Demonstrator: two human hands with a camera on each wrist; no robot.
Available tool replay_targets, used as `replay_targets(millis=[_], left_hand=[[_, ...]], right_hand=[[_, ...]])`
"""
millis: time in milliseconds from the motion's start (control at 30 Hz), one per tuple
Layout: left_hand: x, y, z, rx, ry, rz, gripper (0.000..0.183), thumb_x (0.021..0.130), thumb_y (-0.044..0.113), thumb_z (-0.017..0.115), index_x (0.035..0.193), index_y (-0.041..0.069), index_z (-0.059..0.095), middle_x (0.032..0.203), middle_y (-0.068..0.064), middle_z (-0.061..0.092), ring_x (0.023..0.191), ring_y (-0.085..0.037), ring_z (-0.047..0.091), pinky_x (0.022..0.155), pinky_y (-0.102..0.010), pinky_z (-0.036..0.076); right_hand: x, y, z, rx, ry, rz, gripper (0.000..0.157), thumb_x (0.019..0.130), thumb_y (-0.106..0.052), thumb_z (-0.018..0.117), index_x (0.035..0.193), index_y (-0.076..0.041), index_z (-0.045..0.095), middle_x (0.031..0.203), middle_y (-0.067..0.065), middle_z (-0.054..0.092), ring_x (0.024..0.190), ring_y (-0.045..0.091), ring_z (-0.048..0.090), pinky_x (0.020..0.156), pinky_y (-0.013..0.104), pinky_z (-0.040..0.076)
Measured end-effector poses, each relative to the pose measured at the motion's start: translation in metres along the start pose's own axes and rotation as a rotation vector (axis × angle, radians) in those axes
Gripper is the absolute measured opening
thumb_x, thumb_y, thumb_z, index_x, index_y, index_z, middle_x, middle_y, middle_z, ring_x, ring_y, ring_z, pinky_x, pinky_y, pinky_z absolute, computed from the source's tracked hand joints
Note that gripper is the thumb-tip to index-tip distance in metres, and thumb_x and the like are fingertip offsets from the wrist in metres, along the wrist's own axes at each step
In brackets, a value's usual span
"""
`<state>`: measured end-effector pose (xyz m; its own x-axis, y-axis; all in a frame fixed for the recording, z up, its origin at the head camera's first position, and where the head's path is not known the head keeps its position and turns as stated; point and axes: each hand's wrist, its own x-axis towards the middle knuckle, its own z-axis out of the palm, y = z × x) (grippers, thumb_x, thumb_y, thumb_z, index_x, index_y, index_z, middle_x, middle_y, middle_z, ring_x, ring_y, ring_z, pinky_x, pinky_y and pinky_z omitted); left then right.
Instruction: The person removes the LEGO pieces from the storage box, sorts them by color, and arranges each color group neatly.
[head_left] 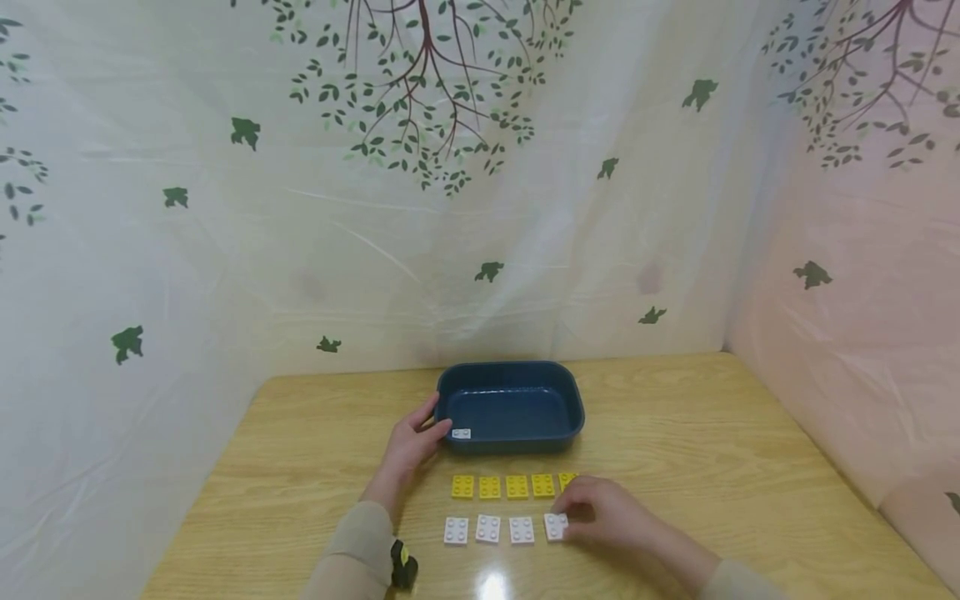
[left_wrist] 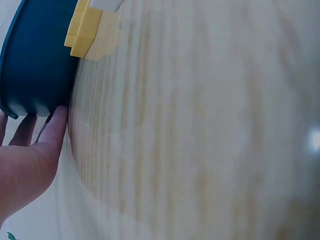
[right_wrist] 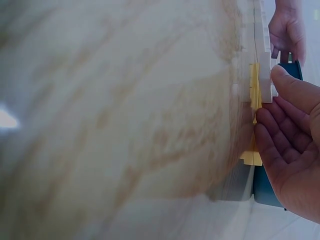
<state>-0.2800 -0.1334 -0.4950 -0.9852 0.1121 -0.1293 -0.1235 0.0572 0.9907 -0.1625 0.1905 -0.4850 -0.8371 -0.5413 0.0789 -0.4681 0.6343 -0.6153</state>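
Note:
My left hand (head_left: 411, 448) rests against the left end of a dark blue rectangular dish (head_left: 510, 444), its fingers extended along the outer wall in the left wrist view. One white toy brick (head_left: 461, 434) lies inside the dish at its front left corner. With thumb and fingers, my right hand (head_left: 611, 512) pinches the rightmost white brick (head_left: 555, 527) of a row in front of the dish. In the right wrist view the thumb (right_wrist: 292, 87) is at this brick's edge. The other white bricks (head_left: 488, 528) of the row lie to its left.
Between the dish and the white row runs a line of several yellow bricks (head_left: 490, 487); my right hand partly covers the rightmost. All stand on a wood-grain table (head_left: 315, 467). A leaf-patterned curtain (head_left: 420, 275) hangs behind. A black device (head_left: 403, 565) sits at my left wrist.

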Motion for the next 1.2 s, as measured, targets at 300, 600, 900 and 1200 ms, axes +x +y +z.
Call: replay_targets(millis=[300, 600, 900, 1200], left_hand=[[0.000, 0.000, 0.000, 0.010, 0.009, -0.006, 0.059, 0.094, 0.017, 0.070, 0.148, 0.026, 0.048, 0.157, -0.011, 0.035, 0.135, -0.034, 0.044, 0.100, -0.041, 0.048], [-0.001, 0.000, 0.000, 0.002, 0.011, -0.009, 0.059, 0.094, 0.017, 0.070, 0.148, 0.025, 0.048, 0.157, -0.011, 0.036, 0.134, -0.034, 0.046, 0.100, -0.041, 0.048], [-0.002, 0.001, 0.000, 0.001, 0.005, -0.013, 0.060, 0.094, 0.017, 0.070, 0.149, 0.026, 0.047, 0.158, -0.012, 0.034, 0.134, -0.034, 0.046, 0.100, -0.040, 0.048], [-0.003, 0.003, 0.000, 0.000, 0.000, -0.005, 0.060, 0.093, 0.018, 0.071, 0.148, 0.024, 0.048, 0.157, -0.010, 0.036, 0.133, -0.034, 0.047, 0.099, -0.040, 0.049]], right_hand=[[0.003, 0.001, 0.001, 0.012, -0.041, 0.020, 0.020, 0.081, -0.029, 0.082, 0.099, -0.029, 0.074, 0.100, -0.020, 0.064, 0.095, 0.003, 0.058, 0.088, 0.034, 0.051], [0.003, -0.001, -0.002, 0.054, 0.016, -0.007, 0.021, 0.081, -0.024, 0.081, 0.101, -0.023, 0.073, 0.098, -0.016, 0.064, 0.092, 0.004, 0.058, 0.084, 0.031, 0.052], [0.030, -0.014, -0.027, 0.078, 0.060, -0.109, 0.024, 0.084, -0.009, 0.079, 0.107, -0.009, 0.073, 0.101, -0.004, 0.069, 0.092, 0.010, 0.063, 0.082, 0.030, 0.056], [0.076, -0.019, -0.043, 0.092, 0.083, -0.163, 0.029, 0.088, -0.010, 0.075, 0.117, -0.011, 0.071, 0.112, -0.007, 0.069, 0.104, 0.011, 0.062, 0.092, 0.034, 0.053]])
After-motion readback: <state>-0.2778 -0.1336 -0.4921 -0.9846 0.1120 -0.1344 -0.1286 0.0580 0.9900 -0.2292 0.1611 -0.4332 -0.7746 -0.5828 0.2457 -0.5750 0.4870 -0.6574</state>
